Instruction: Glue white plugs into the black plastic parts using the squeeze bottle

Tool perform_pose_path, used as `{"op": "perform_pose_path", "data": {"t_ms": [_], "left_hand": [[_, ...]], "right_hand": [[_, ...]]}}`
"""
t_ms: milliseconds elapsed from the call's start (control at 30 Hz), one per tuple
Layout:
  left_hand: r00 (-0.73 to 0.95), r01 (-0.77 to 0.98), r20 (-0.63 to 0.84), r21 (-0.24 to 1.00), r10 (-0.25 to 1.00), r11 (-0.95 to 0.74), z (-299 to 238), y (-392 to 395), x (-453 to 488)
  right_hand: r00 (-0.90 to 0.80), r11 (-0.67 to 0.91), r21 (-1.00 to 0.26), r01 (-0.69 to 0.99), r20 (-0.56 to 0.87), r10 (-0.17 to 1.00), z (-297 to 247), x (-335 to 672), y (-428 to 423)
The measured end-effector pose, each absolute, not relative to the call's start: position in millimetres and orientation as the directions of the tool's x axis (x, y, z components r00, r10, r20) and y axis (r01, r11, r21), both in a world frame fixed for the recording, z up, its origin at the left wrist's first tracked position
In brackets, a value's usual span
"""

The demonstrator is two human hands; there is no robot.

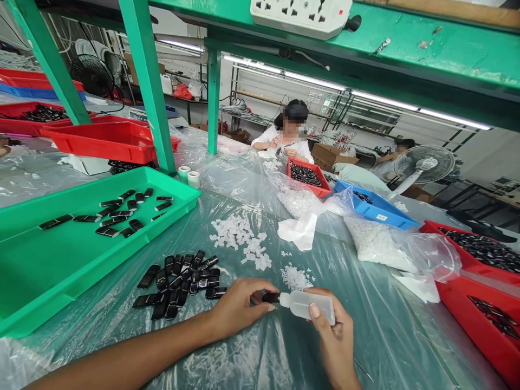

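Note:
My right hand (331,336) grips a small translucent squeeze bottle (309,306) lying sideways, its nozzle pointing left. My left hand (239,306) pinches a small black part (270,297) right at that nozzle. Just left of my hands lies a heap of several black oblong parts (179,281) on the plastic-covered table (252,352). Small white plastic pieces (244,241) are scattered beyond the heap, with a smaller clump (294,277) close to the bottle.
A green tray (49,271) with several black parts stands at the left. Red trays (105,141) sit behind it; a blue tray (376,206), bags of white pieces (374,241) and red trays (479,303) are at the right. A co-worker (286,141) sits opposite.

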State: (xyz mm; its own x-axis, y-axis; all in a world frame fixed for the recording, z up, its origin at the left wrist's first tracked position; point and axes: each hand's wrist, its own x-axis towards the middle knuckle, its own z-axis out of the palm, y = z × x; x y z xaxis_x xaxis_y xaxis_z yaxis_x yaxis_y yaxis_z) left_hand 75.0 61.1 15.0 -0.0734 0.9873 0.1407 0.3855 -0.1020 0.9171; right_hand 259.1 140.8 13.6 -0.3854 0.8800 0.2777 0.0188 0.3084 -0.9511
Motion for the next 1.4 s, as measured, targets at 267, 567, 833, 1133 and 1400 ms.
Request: {"op": "perform_pose_path", "data": {"t_ms": [267, 567, 833, 1133, 1400], "left_hand": [[-0.072, 0.424, 0.144, 0.9, 0.987, -0.101, 14, 60, 75], [-0.059, 0.447, 0.155, 0.887, 0.986, -0.113, 14, 60, 75], [-0.078, 0.352, 0.125, 0.932, 0.989, -0.09, 15, 60, 76], [-0.097, 0.153, 0.041, 0.988, 0.994, -0.026, 8, 64, 76], [-0.094, 0.239, 0.061, 0.97, 0.994, -0.037, 14, 62, 77]], "right_hand": [[-0.405, 0.32, -0.947, 0.04, 0.277, 0.871, 14, 261, 141], [-0.353, 0.372, -0.926, 0.059, 0.329, 0.876, 17, 259, 137], [-0.388, 0.256, -0.967, 0.004, 0.235, 0.891, 13, 260, 143], [-0.348, 0.077, -0.991, -0.11, 0.111, 0.931, 6, 262, 146], [-0.364, 0.202, -0.979, -0.027, 0.198, 0.91, 11, 261, 141]]}}
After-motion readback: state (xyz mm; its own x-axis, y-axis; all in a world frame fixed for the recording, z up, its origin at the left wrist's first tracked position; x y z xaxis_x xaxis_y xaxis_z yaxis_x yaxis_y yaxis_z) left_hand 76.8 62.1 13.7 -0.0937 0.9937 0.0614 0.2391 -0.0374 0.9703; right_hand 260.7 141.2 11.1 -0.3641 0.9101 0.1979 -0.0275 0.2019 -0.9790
